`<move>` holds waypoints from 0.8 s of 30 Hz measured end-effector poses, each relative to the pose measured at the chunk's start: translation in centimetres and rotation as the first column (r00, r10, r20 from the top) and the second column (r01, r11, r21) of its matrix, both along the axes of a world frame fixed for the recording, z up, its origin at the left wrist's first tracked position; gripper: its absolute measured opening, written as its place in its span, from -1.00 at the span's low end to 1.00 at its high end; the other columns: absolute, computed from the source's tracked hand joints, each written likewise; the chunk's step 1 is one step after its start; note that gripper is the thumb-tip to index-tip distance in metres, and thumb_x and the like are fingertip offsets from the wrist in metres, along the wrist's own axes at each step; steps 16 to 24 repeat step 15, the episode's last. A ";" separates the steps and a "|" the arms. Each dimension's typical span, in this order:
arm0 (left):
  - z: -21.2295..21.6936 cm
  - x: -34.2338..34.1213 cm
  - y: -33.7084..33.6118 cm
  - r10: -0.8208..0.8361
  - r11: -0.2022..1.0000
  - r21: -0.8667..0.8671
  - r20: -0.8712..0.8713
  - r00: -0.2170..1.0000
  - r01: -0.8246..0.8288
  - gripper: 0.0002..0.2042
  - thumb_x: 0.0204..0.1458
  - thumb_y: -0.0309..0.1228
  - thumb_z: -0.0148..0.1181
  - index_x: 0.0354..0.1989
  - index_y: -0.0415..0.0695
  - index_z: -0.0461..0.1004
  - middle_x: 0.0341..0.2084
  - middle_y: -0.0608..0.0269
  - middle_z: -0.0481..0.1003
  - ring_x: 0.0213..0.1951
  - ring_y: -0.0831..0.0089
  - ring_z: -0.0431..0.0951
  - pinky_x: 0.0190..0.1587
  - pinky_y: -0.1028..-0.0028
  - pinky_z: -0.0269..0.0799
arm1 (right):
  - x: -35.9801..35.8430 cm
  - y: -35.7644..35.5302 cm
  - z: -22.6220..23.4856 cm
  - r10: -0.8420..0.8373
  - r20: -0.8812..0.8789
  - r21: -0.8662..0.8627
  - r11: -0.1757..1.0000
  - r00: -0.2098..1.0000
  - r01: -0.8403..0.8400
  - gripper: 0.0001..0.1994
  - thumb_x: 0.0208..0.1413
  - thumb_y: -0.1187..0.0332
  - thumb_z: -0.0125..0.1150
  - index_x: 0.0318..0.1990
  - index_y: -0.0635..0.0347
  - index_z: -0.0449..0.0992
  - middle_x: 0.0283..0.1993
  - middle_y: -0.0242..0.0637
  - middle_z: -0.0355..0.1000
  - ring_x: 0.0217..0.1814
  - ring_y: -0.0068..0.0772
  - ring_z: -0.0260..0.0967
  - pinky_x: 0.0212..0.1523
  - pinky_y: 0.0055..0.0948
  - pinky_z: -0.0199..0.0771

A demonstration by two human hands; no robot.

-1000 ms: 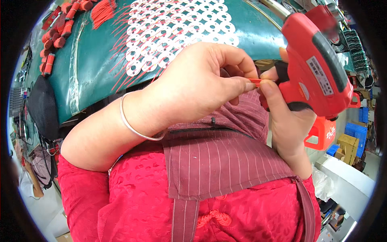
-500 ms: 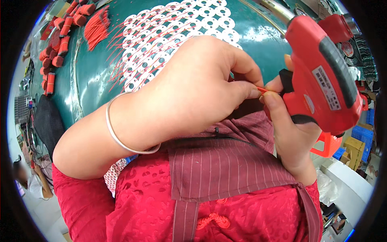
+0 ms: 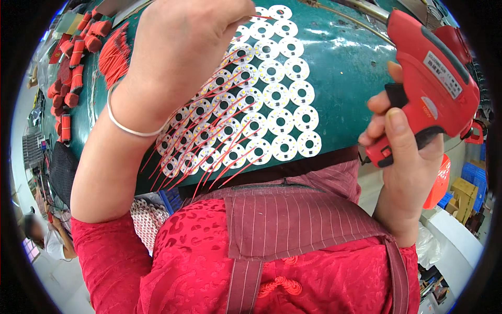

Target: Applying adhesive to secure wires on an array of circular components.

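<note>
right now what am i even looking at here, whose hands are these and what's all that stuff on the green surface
This is one picture from a wide fisheye camera worn on a person's head, looking down, so straight edges bend near the rim. The two arms coming up from below are the wearer's own, over a red top and a striped apron.

The left hand reaches over the green table and pinches a thin red wire at its fingertips; a silver bangle sits on that wrist. The right hand has its grip closed on a red glue gun, held up off the table.

On the table lies a sheet of small white round boards with holes in the middle, many with red wires sticking out. Bundles of red wire lie at the far left.
</note>
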State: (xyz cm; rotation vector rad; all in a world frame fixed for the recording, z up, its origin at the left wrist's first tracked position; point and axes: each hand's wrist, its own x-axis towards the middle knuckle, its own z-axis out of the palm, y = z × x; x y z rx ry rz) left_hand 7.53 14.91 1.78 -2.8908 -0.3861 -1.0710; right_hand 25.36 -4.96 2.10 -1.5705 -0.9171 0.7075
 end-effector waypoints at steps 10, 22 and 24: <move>-3.0 -0.2 2.4 0.128 0.991 0.061 -0.173 0.976 -0.119 -0.86 -0.13 -0.56 0.27 -0.35 -0.10 0.61 -0.56 0.21 0.40 -0.51 0.31 0.48 -0.46 0.36 0.37 | -0.1 2.2 0.4 0.072 -0.062 -0.106 0.991 0.996 -0.078 -0.54 0.19 0.36 0.08 0.19 0.45 0.29 -0.03 0.03 0.48 -0.47 -0.64 0.37 -0.46 -0.61 0.49; -3.1 -0.3 2.8 0.097 0.995 0.027 -0.122 0.988 -0.094 -0.85 -0.22 -0.57 0.27 -0.41 -0.12 0.59 -0.61 0.22 0.35 -0.53 0.24 0.46 -0.49 0.34 0.37 | -0.9 3.1 -0.4 0.057 -0.059 -0.023 0.998 0.997 -0.058 -0.51 0.16 0.34 0.14 0.17 0.46 0.29 0.10 0.13 0.41 -0.46 -0.59 0.39 -0.44 -0.57 0.53; -3.1 -0.3 2.8 0.097 0.995 0.027 -0.122 0.988 -0.094 -0.85 -0.22 -0.57 0.27 -0.41 -0.12 0.59 -0.61 0.22 0.35 -0.53 0.24 0.46 -0.49 0.34 0.37 | -0.9 3.1 -0.4 0.057 -0.059 -0.023 0.998 0.997 -0.058 -0.51 0.16 0.34 0.14 0.17 0.46 0.29 0.10 0.13 0.41 -0.46 -0.59 0.39 -0.44 -0.57 0.53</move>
